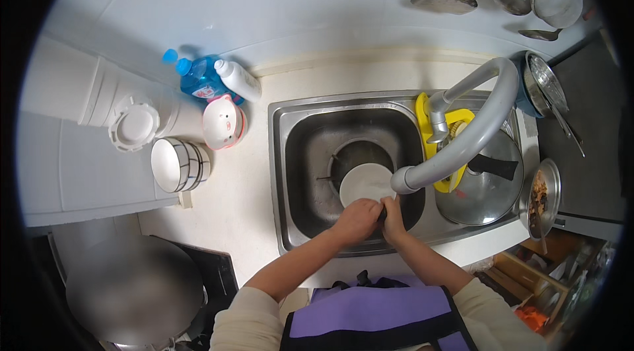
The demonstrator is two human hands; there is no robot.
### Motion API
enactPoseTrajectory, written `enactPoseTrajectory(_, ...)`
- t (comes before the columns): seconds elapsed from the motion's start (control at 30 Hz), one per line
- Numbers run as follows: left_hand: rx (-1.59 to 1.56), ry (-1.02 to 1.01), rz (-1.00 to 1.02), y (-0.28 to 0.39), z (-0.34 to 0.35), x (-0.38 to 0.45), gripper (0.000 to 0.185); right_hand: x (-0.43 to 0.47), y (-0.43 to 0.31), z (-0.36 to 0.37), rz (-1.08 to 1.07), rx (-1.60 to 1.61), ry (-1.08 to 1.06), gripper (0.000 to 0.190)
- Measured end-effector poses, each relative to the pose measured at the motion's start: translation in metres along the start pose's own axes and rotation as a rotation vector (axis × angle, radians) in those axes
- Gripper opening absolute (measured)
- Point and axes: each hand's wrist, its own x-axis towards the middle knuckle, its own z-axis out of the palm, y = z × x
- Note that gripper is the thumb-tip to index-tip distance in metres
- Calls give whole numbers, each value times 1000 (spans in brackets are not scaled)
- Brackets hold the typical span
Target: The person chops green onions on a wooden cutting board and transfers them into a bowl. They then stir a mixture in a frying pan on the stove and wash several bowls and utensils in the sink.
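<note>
Over the stainless steel sink (pixel 278 177), my left hand (pixel 357 221) grips the near edge of a white bowl (pixel 367 181). My right hand (pixel 393 219) closes on the same bowl's near right edge, beside the left. A small dark patch shows between the two hands; what it is cannot be made out. The bowl sits just left of the spout end of a grey curved faucet (pixel 470 148). Behind the bowl, low in the basin, lies a dark round thing with a pale rim (pixel 357 148), partly covered by the bowl.
Right of the basin are a yellow rack (pixel 422 108) and a glass pot lid (pixel 480 202). A metal bowl of food (pixel 539 197) stands beyond. Leftward are patterned bowls (pixel 181 165), a pig-face bowl (pixel 221 124), a blue bottle (pixel 198 76) and a white bottle (pixel 240 81). A ladle (pixel 446 1) hangs above.
</note>
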Motion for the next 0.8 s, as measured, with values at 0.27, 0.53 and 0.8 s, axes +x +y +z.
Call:
enactPoseTrajectory(0.27, 16, 143, 148, -8, 11, -3, 26, 0, -69, -11, 400, -173, -349, 60)
enactPoseTrajectory(0.53, -15, 92, 282, -17, 12, -9, 40, -6, -7, -22, -147, -372, -142, 58)
enactPoseTrajectory(0.8, 64, 452, -121, -63, -37, -42, 44, 8, -87, -15, -742, -1409, -23, 38)
